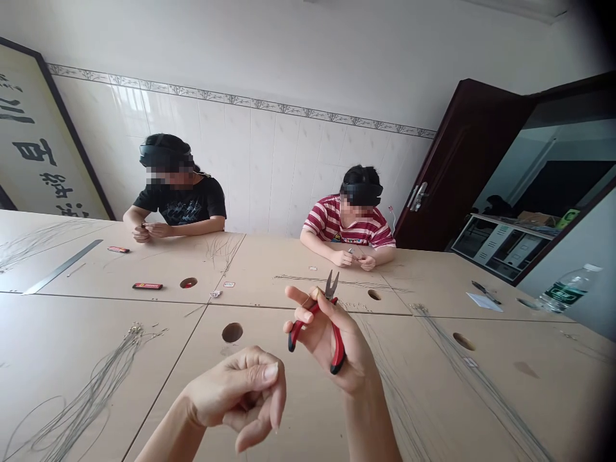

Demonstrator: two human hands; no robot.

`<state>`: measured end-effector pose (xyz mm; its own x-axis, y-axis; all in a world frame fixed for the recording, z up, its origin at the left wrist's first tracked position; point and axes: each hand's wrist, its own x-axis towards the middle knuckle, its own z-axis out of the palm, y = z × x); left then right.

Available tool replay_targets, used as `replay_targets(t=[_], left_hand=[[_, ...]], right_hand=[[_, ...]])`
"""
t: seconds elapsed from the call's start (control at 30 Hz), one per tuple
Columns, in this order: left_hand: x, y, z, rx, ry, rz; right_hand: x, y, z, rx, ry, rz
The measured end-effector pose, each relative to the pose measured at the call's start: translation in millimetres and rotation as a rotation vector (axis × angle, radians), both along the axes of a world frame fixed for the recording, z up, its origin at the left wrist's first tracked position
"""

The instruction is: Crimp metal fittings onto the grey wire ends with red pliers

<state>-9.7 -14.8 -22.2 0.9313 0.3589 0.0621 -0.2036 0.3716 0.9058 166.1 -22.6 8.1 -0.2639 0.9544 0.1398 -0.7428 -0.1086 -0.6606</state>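
My right hand (337,333) holds a pair of pliers (339,343) with red and black handles. Their jaws point up and stand slightly apart, and the handles are spread across my palm. Thumb and forefinger meet near the pivot, where a thin strand seems to show, too fine to make out. Lower and to the left, my left hand (245,391) is raised over the table with its fingers curled down and the thumb against the forefinger. Whatever it pinches, if anything, is too small to tell. Beyond the pliers lie tiny metal pieces (353,305) in a row.
Bundles of thin wire lie at left (108,362) and right (474,372) on the table (183,385). Round holes, such as one cable hole (232,332), pierce the top. Two people sit opposite. A steel ruler (62,266), red-black knife (147,286) and water bottle (570,289) lie farther off.
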Motion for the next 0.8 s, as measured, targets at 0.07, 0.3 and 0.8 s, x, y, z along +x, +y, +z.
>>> replay_targets(t=[0.07, 0.3, 0.8], left_hand=[[0.3, 1.8, -2.1, -0.01, -0.022, 0.011], [-6.7, -20.7, 3.0, 0.011, -0.142, 0.163], [-0.5, 26.0, 63.5, 0.175, -0.529, 1.159]], right_hand=[[1.2, 0.6, -0.8, -0.021, 0.0, 0.009], [-3.6, 4.4, -3.1, -0.006, 0.027, 0.004], [-2.7, -19.7, 0.7, 0.217, -0.317, -0.069]])
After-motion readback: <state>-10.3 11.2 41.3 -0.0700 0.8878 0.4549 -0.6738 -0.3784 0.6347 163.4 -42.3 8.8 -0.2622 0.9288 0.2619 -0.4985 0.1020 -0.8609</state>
